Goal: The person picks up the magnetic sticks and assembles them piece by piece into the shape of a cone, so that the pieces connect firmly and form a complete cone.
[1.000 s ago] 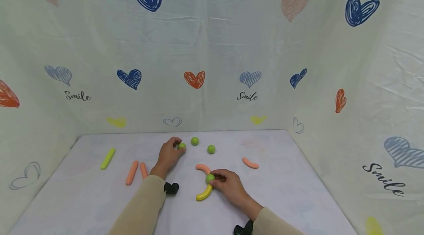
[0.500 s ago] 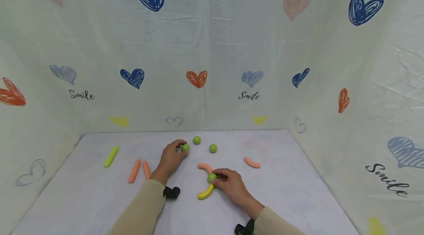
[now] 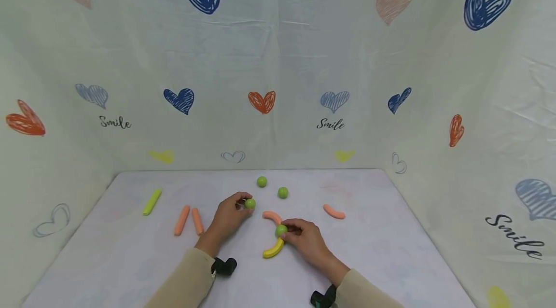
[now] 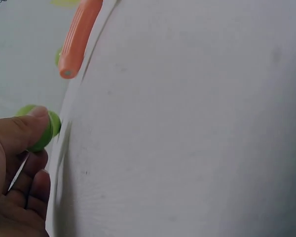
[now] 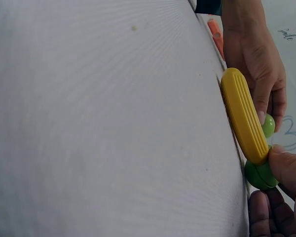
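Note:
My left hand (image 3: 229, 216) pinches a small green ball (image 3: 250, 203) between thumb and fingertips, left of the middle of the table. In the left wrist view, the thumb presses on that ball (image 4: 39, 140). Nearer the front, my right hand (image 3: 308, 243) pinches a second green ball (image 3: 281, 231). This one sits between a curved pink stick (image 3: 272, 217) behind it and a curved yellow stick (image 3: 273, 249) in front, together forming an arc. The right wrist view shows the ridged yellow stick (image 5: 244, 116) meeting the ball, with the right thumb at the joint.
Two more green balls, one at the back (image 3: 262, 181) and one nearer (image 3: 283, 192), lie beyond the hands. A curved pink stick (image 3: 334, 211) is on the right. Leftward lie two orange sticks (image 3: 182, 220) and a lime stick (image 3: 152, 202). A heart-printed cloth (image 3: 295, 66) hangs behind the table.
My left hand has come toward the front and slightly right, bringing its green ball closer to the pink stick. The right hand keeps its grip in about the same place.

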Demonstrator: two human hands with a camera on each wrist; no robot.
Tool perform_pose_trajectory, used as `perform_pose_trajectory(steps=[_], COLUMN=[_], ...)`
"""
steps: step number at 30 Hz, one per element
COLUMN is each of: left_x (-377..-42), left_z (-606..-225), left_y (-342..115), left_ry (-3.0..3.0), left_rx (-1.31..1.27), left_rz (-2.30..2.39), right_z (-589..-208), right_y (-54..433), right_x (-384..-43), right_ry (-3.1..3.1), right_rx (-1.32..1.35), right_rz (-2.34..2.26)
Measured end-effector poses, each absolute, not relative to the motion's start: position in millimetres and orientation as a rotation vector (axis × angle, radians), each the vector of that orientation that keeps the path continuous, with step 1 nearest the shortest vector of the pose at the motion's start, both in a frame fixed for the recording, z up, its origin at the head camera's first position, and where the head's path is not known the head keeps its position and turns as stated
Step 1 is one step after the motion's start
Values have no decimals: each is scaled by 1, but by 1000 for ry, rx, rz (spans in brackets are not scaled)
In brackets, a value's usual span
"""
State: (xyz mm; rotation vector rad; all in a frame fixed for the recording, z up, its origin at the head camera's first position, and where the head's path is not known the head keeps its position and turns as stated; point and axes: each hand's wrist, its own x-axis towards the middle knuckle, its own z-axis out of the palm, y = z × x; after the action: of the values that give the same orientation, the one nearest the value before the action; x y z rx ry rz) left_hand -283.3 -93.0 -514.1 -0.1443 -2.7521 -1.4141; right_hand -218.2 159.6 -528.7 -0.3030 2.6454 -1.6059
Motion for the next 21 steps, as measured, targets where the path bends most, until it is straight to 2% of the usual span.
perform_pose_trajectory(steps=[9, 21], left_x=[-269, -264], left_z=[-520, -518], left_y=[-86, -79], left_ry=[-2799, -2811], left_rx=[-247, -264], left_rz=[-1355, -1350], right_z=[-529, -529], right_y=[160, 161], right_x=[-220, -219], right_ry=[2647, 2664], right_rx=[-317, -353], right_rz=[-1593, -1595])
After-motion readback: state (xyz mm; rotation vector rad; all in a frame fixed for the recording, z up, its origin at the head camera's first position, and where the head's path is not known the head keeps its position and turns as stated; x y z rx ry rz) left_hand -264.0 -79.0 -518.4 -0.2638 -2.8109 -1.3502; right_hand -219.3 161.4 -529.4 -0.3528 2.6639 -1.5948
